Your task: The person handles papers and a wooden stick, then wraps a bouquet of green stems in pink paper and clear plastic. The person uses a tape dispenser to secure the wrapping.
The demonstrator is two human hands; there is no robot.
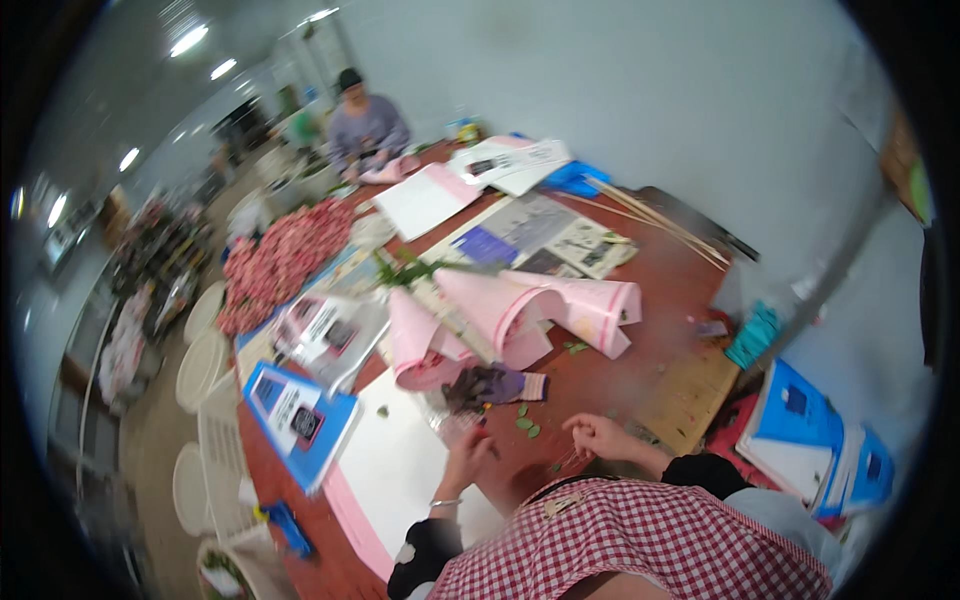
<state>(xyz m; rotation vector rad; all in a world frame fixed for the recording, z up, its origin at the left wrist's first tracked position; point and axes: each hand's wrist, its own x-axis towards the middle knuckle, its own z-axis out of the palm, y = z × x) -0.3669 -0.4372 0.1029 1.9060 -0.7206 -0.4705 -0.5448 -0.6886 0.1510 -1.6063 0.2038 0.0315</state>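
Observation:
My left hand, with a bracelet at the wrist, is over the right edge of a large white wrapping sheet. Its fingers are curled beside crumpled clear plastic; blur hides whether they grip anything. My right hand hovers over the red tabletop with bent fingers, near thin pale strands. I cannot tell if it holds them. Beyond my hands lie a dark glove with a purple cuff and several pink paper-wrapped flower bundles. Loose green leaves lie between glove and hands.
Pink flowers are heaped at the table's left edge. Blue packs of sheets and clear sleeves lie nearer. Wooden sticks rest at back right. White baskets stand left. Another person works at the far end.

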